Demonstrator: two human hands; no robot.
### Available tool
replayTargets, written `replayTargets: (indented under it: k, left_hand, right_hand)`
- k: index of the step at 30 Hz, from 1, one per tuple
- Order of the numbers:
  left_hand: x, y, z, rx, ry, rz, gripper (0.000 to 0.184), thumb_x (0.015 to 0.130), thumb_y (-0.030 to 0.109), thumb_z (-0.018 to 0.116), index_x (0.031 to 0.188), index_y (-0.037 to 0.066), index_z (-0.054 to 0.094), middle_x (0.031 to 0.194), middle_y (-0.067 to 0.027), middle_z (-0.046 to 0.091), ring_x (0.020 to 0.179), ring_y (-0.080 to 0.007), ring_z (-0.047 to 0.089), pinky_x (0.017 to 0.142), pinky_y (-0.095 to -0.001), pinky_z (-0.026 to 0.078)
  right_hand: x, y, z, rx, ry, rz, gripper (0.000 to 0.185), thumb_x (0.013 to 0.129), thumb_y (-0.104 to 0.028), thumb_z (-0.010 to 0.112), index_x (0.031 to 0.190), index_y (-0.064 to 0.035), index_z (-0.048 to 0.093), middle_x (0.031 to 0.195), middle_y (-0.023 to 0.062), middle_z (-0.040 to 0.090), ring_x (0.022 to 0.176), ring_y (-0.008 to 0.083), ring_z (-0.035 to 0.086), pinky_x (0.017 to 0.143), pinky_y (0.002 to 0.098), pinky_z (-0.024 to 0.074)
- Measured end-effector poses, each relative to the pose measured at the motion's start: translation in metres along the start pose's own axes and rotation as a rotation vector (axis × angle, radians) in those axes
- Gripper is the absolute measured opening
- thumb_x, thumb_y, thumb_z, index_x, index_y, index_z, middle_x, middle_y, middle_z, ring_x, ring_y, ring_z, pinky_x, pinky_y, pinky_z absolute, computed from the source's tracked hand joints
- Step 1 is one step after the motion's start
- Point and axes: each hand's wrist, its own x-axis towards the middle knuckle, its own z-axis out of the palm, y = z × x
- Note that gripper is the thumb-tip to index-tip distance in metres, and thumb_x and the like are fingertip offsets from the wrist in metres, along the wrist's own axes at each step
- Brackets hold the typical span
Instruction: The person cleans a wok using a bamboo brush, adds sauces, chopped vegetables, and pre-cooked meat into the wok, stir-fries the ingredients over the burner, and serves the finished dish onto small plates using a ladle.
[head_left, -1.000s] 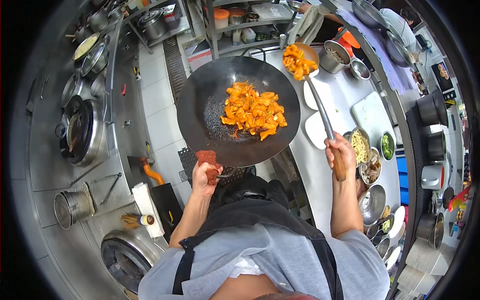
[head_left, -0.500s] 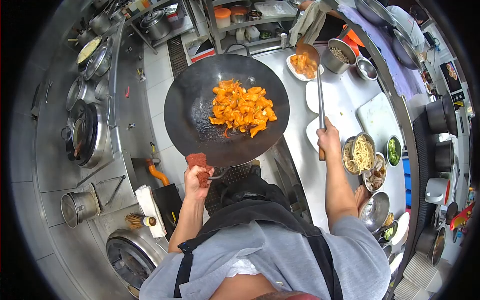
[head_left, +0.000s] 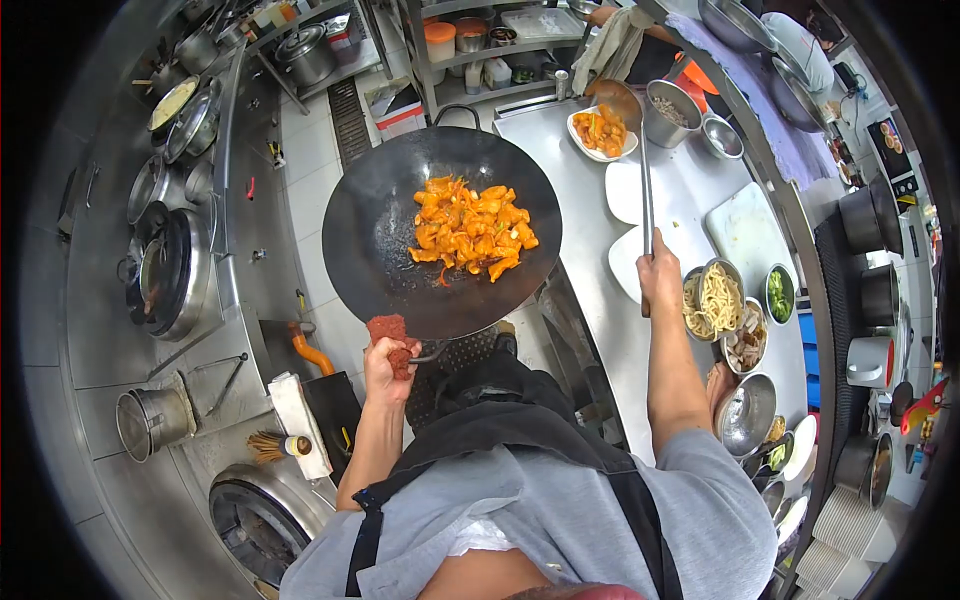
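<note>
My left hand [head_left: 384, 372] is closed around the loop handle of a big dark wok [head_left: 360, 215], with a reddish-brown cloth [head_left: 387, 328] in its grip. Orange, sauce-coated pieces of food [head_left: 470, 232] lie heaped in the wok, held above the floor beside the counter. My right hand [head_left: 660, 277] grips the wooden end of a long-handled ladle [head_left: 647, 195]. The ladle's bowl is tilted at the edge of a small white plate [head_left: 575, 128] bearing more orange pieces [head_left: 602, 130]. Whether food is left in the ladle I cannot tell.
Two white plates [head_left: 628, 258] lie on the steel counter [head_left: 550, 150]. Near my right forearm are a bowl of noodles [head_left: 720, 298], a bowl of green vegetables [head_left: 779, 294] and a cutting board [head_left: 748, 232]. A metal pot [head_left: 672, 112] stands behind. Stove burners [head_left: 258, 525] are at left.
The ladle's bowl has tipped over the small plate, and more orange food shows on it. The wok and counter sit slightly further left in view. Both hands keep their grips.
</note>
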Motion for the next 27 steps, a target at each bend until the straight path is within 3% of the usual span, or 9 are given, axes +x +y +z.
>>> replayTargets:
  k: [5,9,12,14,16,20,21,24,27]
  left_hand:
    - [-0.006,0.006,-0.005,0.004,0.036,-0.010,0.020,0.073,0.005,0.049,0.093,0.002,0.047,0.069,-0.0146,0.054,0.057,-0.0222,0.055,0.037,-0.0260,0.039]
    - [-0.013,0.011,-0.007,0.001,0.029,0.013,0.017,0.073,0.006,0.049,0.090,0.002,0.049,0.071,-0.0145,0.054,0.058,-0.0226,0.055,0.038,-0.0253,0.038]
    - [0.001,0.007,-0.024,-0.030,0.062,-0.029,0.012,0.073,0.006,0.050,0.084,0.001,0.051,0.071,-0.0147,0.054,0.058,-0.0235,0.055,0.037,-0.0245,0.038]
    - [-0.003,0.003,-0.042,-0.060,0.111,-0.079,0.011,0.073,0.006,0.050,0.082,0.000,0.052,0.071,-0.0149,0.054,0.059,-0.0240,0.056,0.037,-0.0242,0.037]
    - [-0.016,0.004,-0.039,-0.151,0.087,-0.062,0.010,0.073,0.006,0.050,0.078,-0.001,0.053,0.073,-0.0154,0.055,0.059,-0.0233,0.056,0.037,-0.0242,0.037]
    - [0.004,0.014,-0.033,-0.200,0.125,0.001,0.020,0.077,0.008,0.054,0.097,0.006,0.053,0.078,-0.0078,0.058,0.065,-0.0215,0.061,0.042,-0.0261,0.040]
    - [0.030,0.017,-0.042,-0.154,-0.024,-0.077,0.019,0.079,0.010,0.055,0.097,0.005,0.054,0.079,-0.0072,0.058,0.065,-0.0210,0.062,0.043,-0.0268,0.040]
    - [0.035,0.017,-0.028,-0.102,-0.034,0.032,0.030,0.075,0.009,0.054,0.105,0.006,0.052,0.078,-0.0075,0.058,0.062,-0.0207,0.061,0.041,-0.0276,0.039]
    - [-0.043,0.012,-0.054,-0.066,0.006,0.049,0.042,0.069,0.007,0.053,0.111,0.007,0.050,0.084,-0.0094,0.058,0.055,-0.0211,0.059,0.035,-0.0278,0.038]
  right_hand:
    - [0.000,0.015,0.006,-0.204,0.165,-0.154,0.060,0.077,-0.006,0.050,0.135,0.0034,0.040,0.078,0.0241,0.060,0.072,0.0357,0.061,0.071,0.0417,0.0479]
    - [-0.013,0.006,-0.003,-0.165,0.082,-0.109,0.060,0.077,-0.004,0.051,0.135,0.0015,0.041,0.076,0.0235,0.059,0.066,0.0328,0.061,0.065,0.0414,0.0484]
    - [-0.038,-0.020,-0.004,0.066,0.018,0.057,0.059,0.078,-0.004,0.052,0.135,0.0024,0.041,0.072,0.0167,0.058,0.056,0.0236,0.058,0.054,0.0360,0.0477]
    - [-0.057,-0.050,-0.018,0.629,-0.035,0.225,0.056,0.080,-0.003,0.051,0.135,0.0027,0.042,0.071,0.0081,0.056,0.048,0.0161,0.052,0.045,0.0287,0.0434]
    - [-0.088,-0.050,-0.026,0.782,-0.035,0.132,0.055,0.081,-0.002,0.053,0.133,0.0068,0.042,0.073,0.0048,0.056,0.044,0.0099,0.049,0.038,0.0230,0.0380]
    - [-0.135,-0.097,-0.057,0.830,-0.260,0.083,0.059,0.080,-0.004,0.058,0.134,0.0085,0.039,0.072,0.0049,0.056,0.044,0.0110,0.050,0.038,0.0229,0.0399]
    - [-0.135,-0.111,-0.054,0.782,-0.296,0.074,0.059,0.080,-0.004,0.057,0.134,0.0096,0.038,0.074,0.0055,0.056,0.043,0.0109,0.049,0.037,0.0224,0.0392]
    - [-0.146,-0.140,-0.055,0.729,-0.339,0.042,0.060,0.079,-0.004,0.057,0.134,0.0097,0.038,0.077,0.0059,0.057,0.043,0.0103,0.048,0.037,0.0218,0.0389]
    - [-0.171,-0.147,-0.070,0.629,-0.406,0.001,0.059,0.078,-0.002,0.058,0.134,0.0066,0.041,0.075,0.0052,0.059,0.046,0.0092,0.050,0.041,0.0219,0.0404]
